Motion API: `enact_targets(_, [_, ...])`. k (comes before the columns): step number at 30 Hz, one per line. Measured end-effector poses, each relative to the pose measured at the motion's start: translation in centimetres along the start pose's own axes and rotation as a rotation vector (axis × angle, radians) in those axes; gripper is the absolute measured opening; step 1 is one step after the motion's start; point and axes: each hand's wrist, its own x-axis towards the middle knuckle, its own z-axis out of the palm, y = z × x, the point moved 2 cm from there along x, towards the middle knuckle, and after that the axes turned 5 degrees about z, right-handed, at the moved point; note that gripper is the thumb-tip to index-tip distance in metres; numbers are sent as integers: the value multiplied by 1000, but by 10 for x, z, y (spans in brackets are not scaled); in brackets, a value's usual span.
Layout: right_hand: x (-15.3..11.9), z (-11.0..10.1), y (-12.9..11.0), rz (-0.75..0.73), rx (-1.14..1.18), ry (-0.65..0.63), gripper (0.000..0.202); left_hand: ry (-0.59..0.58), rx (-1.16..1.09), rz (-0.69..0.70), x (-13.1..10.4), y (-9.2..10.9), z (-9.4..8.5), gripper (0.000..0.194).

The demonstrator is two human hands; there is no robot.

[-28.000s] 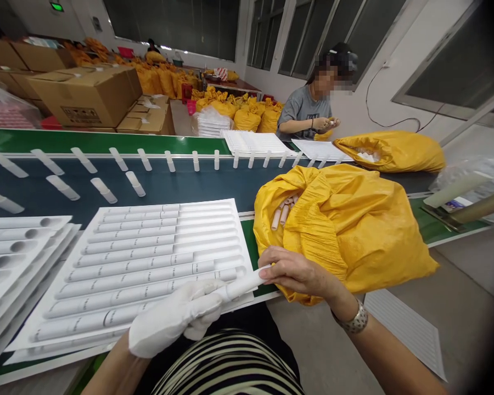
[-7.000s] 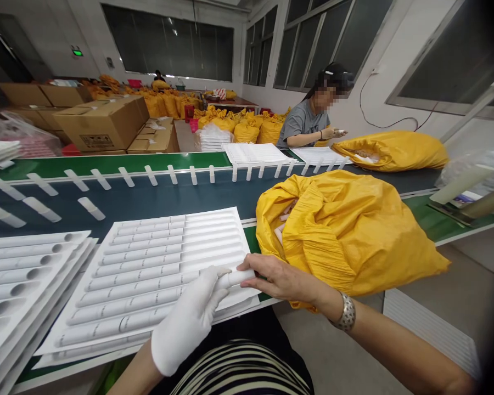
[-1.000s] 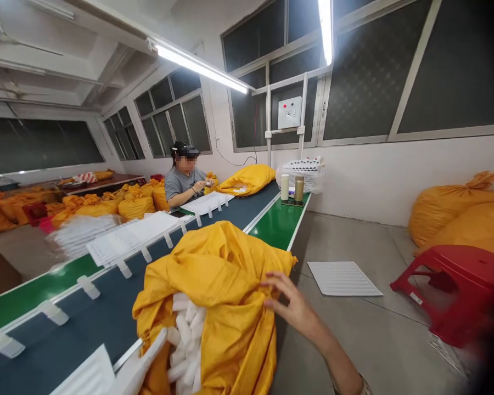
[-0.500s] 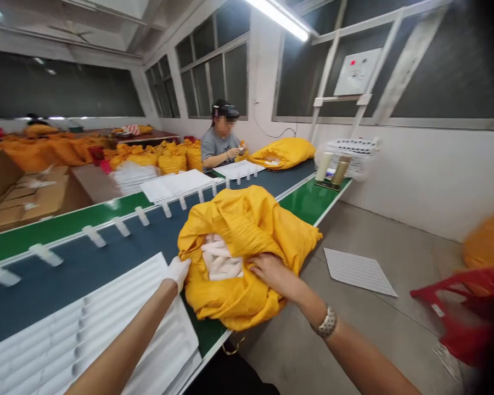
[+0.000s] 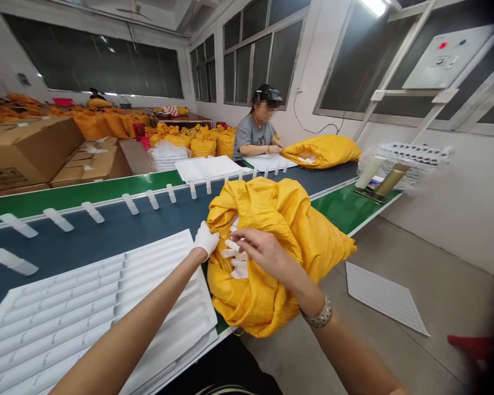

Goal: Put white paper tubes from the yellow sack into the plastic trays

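At the centre of the frame a yellow bag (image 5: 284, 247) lies on the near edge of the worktop (image 5: 337, 206), bulging over it toward the floor. Its mouth faces left, and white tubes (image 5: 235, 258) show in the opening.

The left hand (image 5: 206, 240), in a white glove, sits at the left rim of the mouth, its fingers clenched on the yellow cloth there. The right hand (image 5: 263, 253) is bare, with a metal watch (image 5: 318, 317) on the wrist. It lies across the opening with loosely curled fingers (image 5: 241, 237) touching the tubes; whether they grasp one I cannot tell. The tubes lie just under and left of those fingertips, between the two hands.

At lower left a white tray (image 5: 119, 307) with long grooves rests on the worktop, its right edge touching the bag. Some grooves on its left part hold tubes. Beyond it runs a dark belt (image 5: 107, 230) with white pegs.

In the upper middle another person (image 5: 253, 131) sits at the far side beside a second yellow bag (image 5: 323, 151). A white sheet (image 5: 385, 296) lies on the floor at right.
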Motion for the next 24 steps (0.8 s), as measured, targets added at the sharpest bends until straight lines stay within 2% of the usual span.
enact_targets(3, [10, 44, 9, -33, -145, -143, 26, 27, 162, 63, -13, -1, -37, 41])
enact_targets(5, [9, 66, 19, -28, -181, -220, 22, 22, 257, 108, -37, -2, -65, 43])
enact_targets(7, [4, 77, 28, -30, -159, -280, 22, -26, 336, 143, -72, -5, -88, 39])
enact_targets(11, [-6, 76, 41, -52, -114, -375, 27, -132, 466, 147, -146, -20, -121, 21])
enact_targets(15, [-5, 71, 49, -79, -83, -459, 34, -172, 745, 207, -194, -37, -150, 28])
enact_targets(19, [2, 74, 50, -111, -125, -480, 29, -237, 868, 209, -216, -55, -168, 26])
enact_targets(24, [6, 79, 41, -139, -298, -457, 22, -187, 883, 177, -221, -82, -168, 26])
